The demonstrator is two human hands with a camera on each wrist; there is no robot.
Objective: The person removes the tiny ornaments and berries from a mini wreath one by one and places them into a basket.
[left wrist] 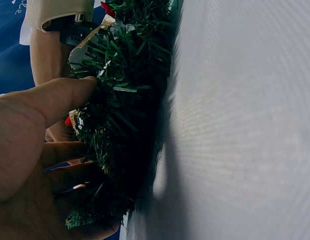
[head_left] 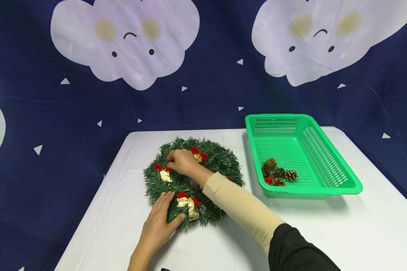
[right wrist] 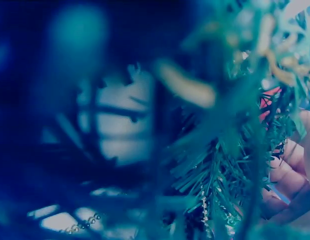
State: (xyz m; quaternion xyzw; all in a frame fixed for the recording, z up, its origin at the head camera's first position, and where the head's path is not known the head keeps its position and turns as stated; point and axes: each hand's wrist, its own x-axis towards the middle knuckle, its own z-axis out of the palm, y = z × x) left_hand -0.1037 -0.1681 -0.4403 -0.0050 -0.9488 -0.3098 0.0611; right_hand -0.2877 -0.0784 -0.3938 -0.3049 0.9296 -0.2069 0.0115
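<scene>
A green tinsel wreath (head_left: 224,160) lies flat on the white table, trimmed with red bows with gold ribbon. One bow (head_left: 188,203) sits at the front, another (head_left: 165,175) at the left and a third (head_left: 199,153) at the back. My left hand (head_left: 159,222) rests on the wreath's front left edge, fingers fairly straight and thumb spread near the front bow. Reaching across the wreath, my right hand (head_left: 184,162) has curled fingers at its back left part, just above the left bow. Its fingertips pinch a small red decoration, mostly hidden by the hand.
To the right stands a green plastic basket (head_left: 305,192) with several pine cones (head_left: 291,175) and a red item (head_left: 268,180) in its near left corner. A dark blue cloth (head_left: 203,101) with clouds hangs behind the table (head_left: 112,218).
</scene>
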